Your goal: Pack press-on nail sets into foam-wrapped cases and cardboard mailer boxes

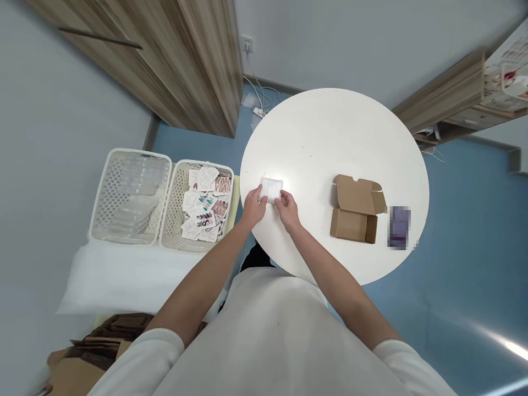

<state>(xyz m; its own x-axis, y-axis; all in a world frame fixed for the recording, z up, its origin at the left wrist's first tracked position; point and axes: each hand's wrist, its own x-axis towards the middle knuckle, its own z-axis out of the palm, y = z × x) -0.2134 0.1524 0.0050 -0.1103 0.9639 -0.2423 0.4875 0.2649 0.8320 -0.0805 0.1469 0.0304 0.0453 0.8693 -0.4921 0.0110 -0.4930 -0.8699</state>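
Observation:
A small whitish, see-through packet [271, 188] is held between both hands, low over the near left part of the round white table [330, 137]. My left hand [254, 207] grips its left side, thumb on the near edge. On its near right corner, the thumb and fingers of my right hand [288, 210] are closed. What lies inside the packet is too blurred to name. An open brown cardboard box [353, 225] stands to the right, its lid folded back.
Left of the table are two white plastic baskets, one with clear plastic cases [138, 176], one with nail-set cards [204, 203]. White wrapping sheet [136, 280] lies in front. A blurred purple object [399, 228] rests right of the box. Cables and a power strip [259, 113] lie behind.

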